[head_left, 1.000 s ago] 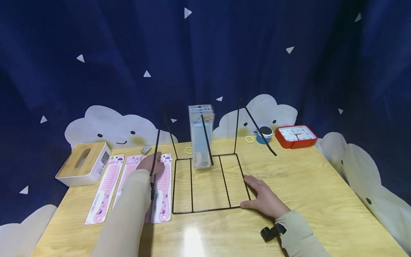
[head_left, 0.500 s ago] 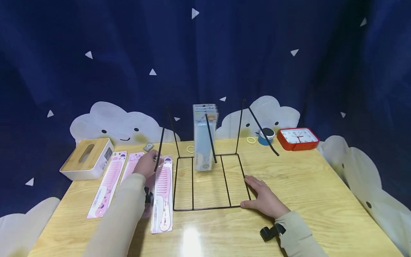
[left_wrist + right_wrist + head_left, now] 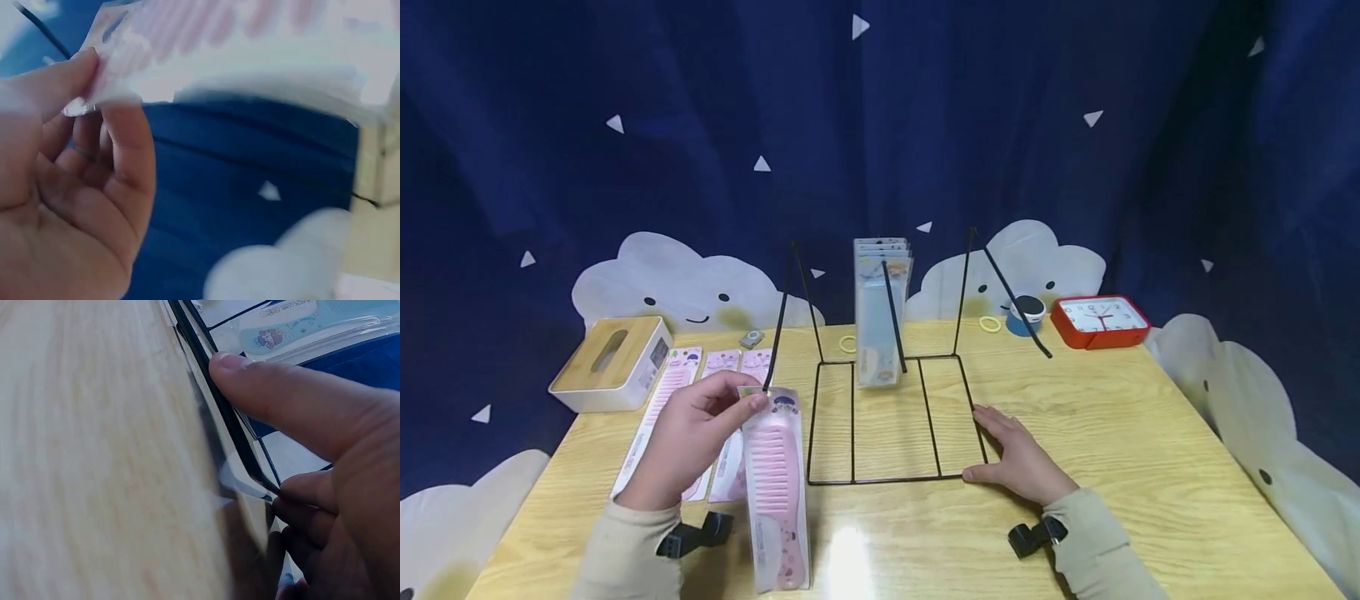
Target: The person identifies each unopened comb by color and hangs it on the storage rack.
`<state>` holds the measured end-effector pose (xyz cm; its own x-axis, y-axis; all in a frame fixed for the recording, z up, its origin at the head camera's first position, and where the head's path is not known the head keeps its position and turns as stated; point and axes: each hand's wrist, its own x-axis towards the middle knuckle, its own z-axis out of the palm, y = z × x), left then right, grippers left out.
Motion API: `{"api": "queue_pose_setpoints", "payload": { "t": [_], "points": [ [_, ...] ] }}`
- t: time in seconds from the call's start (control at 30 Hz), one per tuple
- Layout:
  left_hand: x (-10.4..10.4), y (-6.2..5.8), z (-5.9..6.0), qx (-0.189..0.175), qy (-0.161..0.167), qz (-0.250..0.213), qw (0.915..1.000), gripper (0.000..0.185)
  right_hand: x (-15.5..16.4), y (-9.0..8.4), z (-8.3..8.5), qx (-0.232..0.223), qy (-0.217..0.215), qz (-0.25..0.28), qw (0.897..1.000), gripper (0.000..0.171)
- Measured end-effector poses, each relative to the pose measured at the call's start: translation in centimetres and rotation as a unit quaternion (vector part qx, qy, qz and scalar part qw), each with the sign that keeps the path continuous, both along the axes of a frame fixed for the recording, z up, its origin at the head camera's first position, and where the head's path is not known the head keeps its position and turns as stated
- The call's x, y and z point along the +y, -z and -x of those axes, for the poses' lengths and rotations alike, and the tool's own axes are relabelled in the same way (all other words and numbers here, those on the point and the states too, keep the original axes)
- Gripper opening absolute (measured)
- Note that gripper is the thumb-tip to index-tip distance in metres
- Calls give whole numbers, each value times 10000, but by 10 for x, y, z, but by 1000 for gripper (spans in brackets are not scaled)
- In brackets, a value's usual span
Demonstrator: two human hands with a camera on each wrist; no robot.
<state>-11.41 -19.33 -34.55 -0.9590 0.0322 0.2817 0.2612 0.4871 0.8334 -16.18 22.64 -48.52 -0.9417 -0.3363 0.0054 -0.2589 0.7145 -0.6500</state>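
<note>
My left hand [image 3: 688,437] pinches a pink comb [image 3: 772,483] in clear packaging by its upper corner, thumb in front. The pack hangs lengthwise toward me, its top end right at the tip of the left hook of a black wire rack [image 3: 895,481]. In the left wrist view the comb's pack [image 3: 219,37] is blurred, with thumb and forefinger on its end. My right hand [image 3: 1022,458] rests at the rack's front right corner, thumb at the front bar and fingers along the side bar. Several blue combs [image 3: 880,325] in packs hang on the rack's middle hook.
More packaged pink combs [image 3: 658,417] lie on the table, partly behind the left hand. A tissue box [image 3: 612,362] stands at the left. Along the back are a small grey gadget [image 3: 751,339], yellow rings [image 3: 989,324], a blue-and-white round object [image 3: 1026,317] and a red clock [image 3: 1101,322].
The left hand has taken the rightmost pink comb off the table and drawn it up and toward me, beside the left hook. The right hand stays at the rack's corner.
</note>
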Motion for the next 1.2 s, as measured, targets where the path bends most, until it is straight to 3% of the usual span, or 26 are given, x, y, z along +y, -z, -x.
{"api": "queue_pose_setpoints", "payload": {
  "t": [0.17,0.3,0.43,0.87,1.07,1.2],
  "points": [
    [16,-26,-34,861,-198,-65,9961,11,0,-1,0,47,-24,44,10000,102],
    [24,-39,-43,1328,-44,-396,9903,19,0,-1,0,47,-25,66,10000,102],
    [29,-45,-44,1395,34,-559,9886,19,0,0,0,42,-21,46,10000,102],
    [29,-46,-43,1189,-351,-415,9914,15,1,2,2,7,-8,20,10000,104],
    [29,-44,-33,1352,-188,-399,9898,14,1,1,1,17,4,47,10000,104],
    [28,-40,-19,1309,-175,-288,9908,10,1,1,1,-8,10,19,10000,104]
  ]
}}
